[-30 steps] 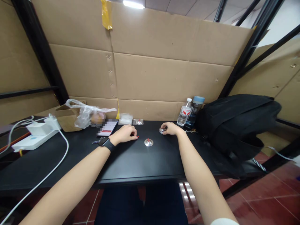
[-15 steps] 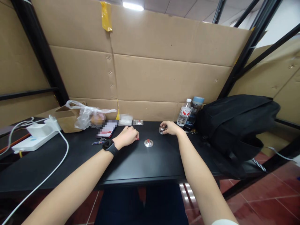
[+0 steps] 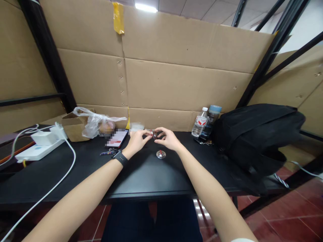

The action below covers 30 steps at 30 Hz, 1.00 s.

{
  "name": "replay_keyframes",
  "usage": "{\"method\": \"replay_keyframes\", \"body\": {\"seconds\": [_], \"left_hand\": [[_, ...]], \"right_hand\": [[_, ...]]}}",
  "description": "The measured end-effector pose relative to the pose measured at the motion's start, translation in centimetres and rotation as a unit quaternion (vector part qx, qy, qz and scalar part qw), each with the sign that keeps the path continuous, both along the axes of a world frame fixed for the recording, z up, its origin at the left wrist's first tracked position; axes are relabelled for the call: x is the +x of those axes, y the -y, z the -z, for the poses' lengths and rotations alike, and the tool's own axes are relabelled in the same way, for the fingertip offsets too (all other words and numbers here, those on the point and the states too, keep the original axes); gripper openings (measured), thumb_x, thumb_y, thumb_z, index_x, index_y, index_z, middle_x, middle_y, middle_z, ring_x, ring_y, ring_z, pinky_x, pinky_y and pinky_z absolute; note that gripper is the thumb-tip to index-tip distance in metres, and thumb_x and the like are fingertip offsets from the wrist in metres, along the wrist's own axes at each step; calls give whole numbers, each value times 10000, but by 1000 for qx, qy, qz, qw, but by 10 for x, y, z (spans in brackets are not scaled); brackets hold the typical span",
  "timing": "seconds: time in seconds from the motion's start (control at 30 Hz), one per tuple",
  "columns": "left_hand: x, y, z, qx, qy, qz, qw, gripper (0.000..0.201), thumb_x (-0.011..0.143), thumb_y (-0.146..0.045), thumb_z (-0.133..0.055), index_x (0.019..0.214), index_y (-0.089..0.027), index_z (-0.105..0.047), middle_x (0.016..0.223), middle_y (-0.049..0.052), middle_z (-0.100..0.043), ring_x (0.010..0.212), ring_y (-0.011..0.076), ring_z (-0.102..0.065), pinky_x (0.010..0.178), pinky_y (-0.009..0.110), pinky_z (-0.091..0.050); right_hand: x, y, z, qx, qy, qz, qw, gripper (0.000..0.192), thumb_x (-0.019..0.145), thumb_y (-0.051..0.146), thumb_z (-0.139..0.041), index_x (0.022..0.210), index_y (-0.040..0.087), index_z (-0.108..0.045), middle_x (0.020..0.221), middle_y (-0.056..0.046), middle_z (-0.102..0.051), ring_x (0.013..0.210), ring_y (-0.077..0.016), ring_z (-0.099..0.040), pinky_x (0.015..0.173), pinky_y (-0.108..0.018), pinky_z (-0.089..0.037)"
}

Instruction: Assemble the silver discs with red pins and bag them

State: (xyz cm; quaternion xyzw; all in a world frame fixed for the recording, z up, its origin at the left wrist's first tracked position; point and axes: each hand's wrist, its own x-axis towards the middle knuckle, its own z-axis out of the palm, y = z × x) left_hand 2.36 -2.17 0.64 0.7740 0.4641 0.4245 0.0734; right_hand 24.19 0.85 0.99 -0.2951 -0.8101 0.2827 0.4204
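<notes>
R hand (image 3: 171, 139) had brought metal disc (image 3: 154, 135) to L hand (image 3: 136, 142), so work was now two-handed: R fingers pinched it, nearly closed; L tips, close tog., at its edge, hold unclear. 2nd disc (image 3: 160, 154) lay bodyward of fingers.

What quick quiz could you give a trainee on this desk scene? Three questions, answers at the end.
1. True or false: the right hand grips the red-topped disc lying on the desk.
2. Which wrist wears the dark watch?
3. Fill in: in this view, the blue-capped bottle appears between the white-capped bottle and the black ___.

Key: 1. False: the red-topped disc lies untouched; the right hand holds a separate shiny piece. 2. The left wrist. 3. backpack.
</notes>
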Motion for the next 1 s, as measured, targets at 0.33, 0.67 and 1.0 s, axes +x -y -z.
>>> {"method": "replay_keyframes", "body": {"seconds": [0.33,0.67,1.0], "left_hand": [[8,11,-6,39,-54,-62,996,145,926,-309,-598,960,-253,-727,1061,42,-758,1101,271,-588,926,429,-369],[8,9,-1,47,-81,-64,994,117,916,-257,-592,955,-238,-700,1064,50,-736,1091,260,-577,893,418,-335],[9,9,1,106,-59,-86,989,96,901,-273,-638,913,-240,-727,1182,69,-625,1157,273,-543,932,430,-357]], "right_hand": [[-15,4,7,-30,-56,17,998,454,683,441,-837,1019,204,-644,1098,-71,-706,807,-164,-688,617,-243,-530],[-19,10,7,-38,-58,43,997,460,693,512,-833,958,186,-645,1030,-53,-715,719,-140,-660,698,-273,-537],[-8,0,2,3,27,-11,1000,289,938,449,-602,878,187,-709,1102,-76,-678,1003,-193,-629,906,-339,-499]]}}
